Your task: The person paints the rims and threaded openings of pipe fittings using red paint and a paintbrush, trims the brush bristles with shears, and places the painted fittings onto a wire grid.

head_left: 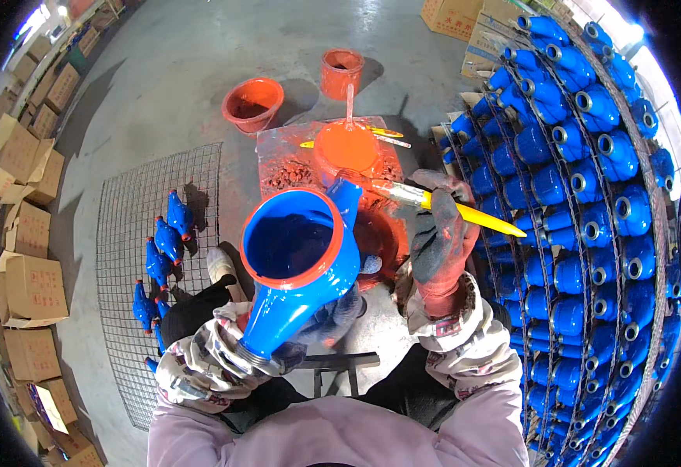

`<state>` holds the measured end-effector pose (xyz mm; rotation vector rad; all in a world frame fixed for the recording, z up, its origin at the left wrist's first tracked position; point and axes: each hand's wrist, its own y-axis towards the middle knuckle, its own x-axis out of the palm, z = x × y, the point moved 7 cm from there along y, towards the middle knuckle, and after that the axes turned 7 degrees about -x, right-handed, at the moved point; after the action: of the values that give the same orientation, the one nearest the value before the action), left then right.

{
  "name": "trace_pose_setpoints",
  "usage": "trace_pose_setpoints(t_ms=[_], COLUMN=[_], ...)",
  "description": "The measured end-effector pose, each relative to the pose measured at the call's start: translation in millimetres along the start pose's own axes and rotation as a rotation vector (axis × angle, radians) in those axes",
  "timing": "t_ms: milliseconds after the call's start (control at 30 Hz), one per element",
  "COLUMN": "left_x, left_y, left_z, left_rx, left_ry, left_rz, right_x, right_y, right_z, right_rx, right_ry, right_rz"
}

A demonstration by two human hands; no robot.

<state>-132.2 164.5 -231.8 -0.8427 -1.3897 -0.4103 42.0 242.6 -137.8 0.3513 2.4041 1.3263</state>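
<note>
- Right grip (441,233), dark-gloved, clamped round a yellow-handled flat paintbrush (476,217)
- Left grip (334,315), mostly hidden behind a glossy blue, orange-rimmed hollow casting (297,301); cannot tell how closed
- Casting, over the stained flat sheet's (272,142) near edge, seems heavy, stiff, slippery; best held by its narrow neck
- Orange paint-filled tub (321,165) beyond; stacked blue castings (566,272) crowd the right elbow

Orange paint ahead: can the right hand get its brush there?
Likely yes: the right hand holds the brush, its tip close to the orange paint, whose top looks open; only the blue casting crowds its near edge.
</note>
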Motion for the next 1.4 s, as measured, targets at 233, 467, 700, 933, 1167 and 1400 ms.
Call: trace_pose_setpoints(t_ms=[233,467,700,933,1167,1400], left_x=[59.2,106.7,36.2,65.0,70.1,63.4], left_y=[-8.1,-24.8,-13.1,-5.2,11.9,11.9], left_z=[19.2,56.4,45.9,42.3,22.0,19.5], left_rx=[-0.029,0.381,0.532,0.713,0.871,0.896], left_ry=[0.241,0.213,0.546,1.686,2.31,2.535], left_rz=[-0.307,-0.3,0.226,0.278,0.429,0.495], right_x=[18.1,-9.0,5.3,-2.7,19.6,17.9], right_y=[-12.4,21.7,24.6,14.3,15.6,33.5], right_z=[34.3,49.0,36.0,57.4,52.3,20.8], right_rx=[0.682,0.648,0.767,0.722,0.348,0.206], right_ry=[0.559,0.648,0.934,0.102,-0.243,-0.154], right_rz=[0.11,0.156,0.146,-0.36,-0.662,-0.543])
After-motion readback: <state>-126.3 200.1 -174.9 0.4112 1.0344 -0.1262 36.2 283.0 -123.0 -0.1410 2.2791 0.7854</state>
